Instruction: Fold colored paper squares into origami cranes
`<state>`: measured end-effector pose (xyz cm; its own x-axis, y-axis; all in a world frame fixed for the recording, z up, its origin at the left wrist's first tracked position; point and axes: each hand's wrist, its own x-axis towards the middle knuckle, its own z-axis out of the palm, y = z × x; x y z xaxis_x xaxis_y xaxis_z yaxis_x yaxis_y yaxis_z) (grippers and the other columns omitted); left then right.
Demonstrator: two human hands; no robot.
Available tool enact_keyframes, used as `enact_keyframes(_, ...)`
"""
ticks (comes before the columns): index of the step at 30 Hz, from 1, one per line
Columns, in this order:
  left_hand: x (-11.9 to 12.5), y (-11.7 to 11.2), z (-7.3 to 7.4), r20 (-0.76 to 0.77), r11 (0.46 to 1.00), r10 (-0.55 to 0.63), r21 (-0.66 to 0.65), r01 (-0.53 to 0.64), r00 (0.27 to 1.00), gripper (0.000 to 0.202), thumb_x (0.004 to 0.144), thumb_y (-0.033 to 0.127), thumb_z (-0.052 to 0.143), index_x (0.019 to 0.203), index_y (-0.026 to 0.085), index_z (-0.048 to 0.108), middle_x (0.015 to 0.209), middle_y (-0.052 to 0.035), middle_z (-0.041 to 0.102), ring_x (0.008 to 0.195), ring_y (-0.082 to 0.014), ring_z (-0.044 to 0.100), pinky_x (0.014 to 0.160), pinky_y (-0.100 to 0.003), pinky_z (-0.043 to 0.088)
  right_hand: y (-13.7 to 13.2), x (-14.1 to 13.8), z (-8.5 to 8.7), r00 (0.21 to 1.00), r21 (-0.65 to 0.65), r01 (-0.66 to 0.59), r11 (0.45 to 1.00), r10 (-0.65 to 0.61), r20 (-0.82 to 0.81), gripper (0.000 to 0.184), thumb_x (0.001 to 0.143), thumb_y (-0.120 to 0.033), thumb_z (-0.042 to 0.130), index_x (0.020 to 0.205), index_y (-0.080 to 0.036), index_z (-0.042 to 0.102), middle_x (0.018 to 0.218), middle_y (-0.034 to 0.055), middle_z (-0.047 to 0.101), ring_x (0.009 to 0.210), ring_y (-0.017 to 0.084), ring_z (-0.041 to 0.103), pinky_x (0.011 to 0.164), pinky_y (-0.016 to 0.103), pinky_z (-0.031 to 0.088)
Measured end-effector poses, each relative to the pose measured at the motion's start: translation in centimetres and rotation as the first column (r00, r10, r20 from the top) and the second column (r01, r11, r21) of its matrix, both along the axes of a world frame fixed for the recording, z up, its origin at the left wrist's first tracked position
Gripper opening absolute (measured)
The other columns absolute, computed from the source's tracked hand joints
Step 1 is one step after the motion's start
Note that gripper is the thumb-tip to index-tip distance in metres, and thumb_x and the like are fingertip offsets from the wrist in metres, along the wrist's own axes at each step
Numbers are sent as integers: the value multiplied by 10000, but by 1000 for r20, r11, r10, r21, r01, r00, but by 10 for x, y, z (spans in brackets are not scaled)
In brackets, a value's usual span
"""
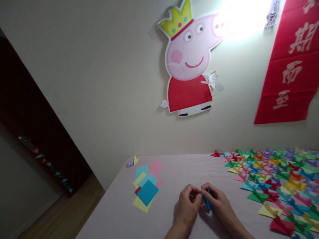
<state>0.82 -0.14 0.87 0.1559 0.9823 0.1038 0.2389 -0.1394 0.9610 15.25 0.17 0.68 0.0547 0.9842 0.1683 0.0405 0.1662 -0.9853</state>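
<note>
A small piece of blue folded paper [207, 201] is held upright over the bed-like pink surface. My right hand [218, 201] pinches it between thumb and fingers, with part of the paper covered by them. Thumb and forefinger of my left hand [187, 203] are closed at the paper's left edge, meeting the right fingertips; the exact grip point is hidden. To the left lies a loose pile of square paper sheets, a dark blue sheet [148, 193] on top and light blue, yellow, pink and red ones under it.
Rows of many-coloured folded paper cranes [271, 181] cover the right side of the pink cloth surface [112, 215]. Two small folded pieces [134, 161] sit at the far left corner. Behind rises a wall with a cartoon pig cutout [190, 66] and a red banner [286, 76].
</note>
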Motion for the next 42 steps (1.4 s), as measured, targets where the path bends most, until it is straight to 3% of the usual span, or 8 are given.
enact_keyframes(3,2,-1,-2,-12,999,-16,-43,16,1000,73,806,275,595,788,208,616,730,16,579,692,-161,499,646,-261,357,0,-1,-1,999,2,-27,1000,27,-37,401,718,-587,716,673,-193,658,649,4,604,660,197,575,628,305,491)
enact_keyframes(6,2,3,-4,125,997,12,-78,-2,992,169,774,340,641,711,204,562,678,26,520,678,-157,454,643,-261,344,1,-2,-4,996,23,-12,1000,14,-84,397,738,-598,706,809,-208,690,747,27,664,730,219,621,666,325,515)
enact_keyframes(11,-2,13,-5,286,991,21,-135,18,958,381,705,496,728,639,204,493,615,40,455,627,-140,406,611,-255,332,2,-3,-10,996,47,11,999,-6,-91,476,773,-600,685,1061,-228,614,620,-46,564,566,163,562,555,281,473)
enact_keyframes(18,-4,16,-7,339,977,47,-209,27,940,482,650,590,763,592,188,503,587,42,430,613,-126,384,583,-243,297,1,-4,-8,999,101,31,994,-34,25,319,795,-539,660,819,-227,593,697,-6,628,666,190,620,629,290,521)
enact_keyframes(24,-5,19,-6,379,970,68,-241,28,923,524,612,647,737,578,188,487,562,47,398,564,-108,316,551,-250,246,-1,0,-5,992,181,-89,980,70,107,270,859,-453,567,896,-226,708,864,57,708,844,238,670,773,335,549)
enact_keyframes(28,-6,19,-2,395,972,70,-235,27,916,522,598,641,740,577,191,476,564,55,377,562,-103,290,553,-249,238,-1,2,-3,982,248,-132,960,93,162,259,854,-441,570,787,-240,718,954,79,691,946,261,664,854,375,537)
enact_keyframes(36,-8,15,5,390,976,66,-217,22,918,534,602,651,744,578,193,470,585,53,371,588,-111,297,573,-248,257,0,-1,-5,990,184,-97,978,76,117,214,788,-430,642,766,-223,690,972,89,674,924,259,653,758,340,550)
enact_keyframes(42,-8,16,3,366,977,59,-214,23,929,524,630,654,721,600,193,474,602,48,386,599,-114,292,580,-249,256,-2,-1,-5,991,156,-134,979,131,30,214,783,-428,656,794,-215,670,932,72,671,863,241,651,732,342,546)
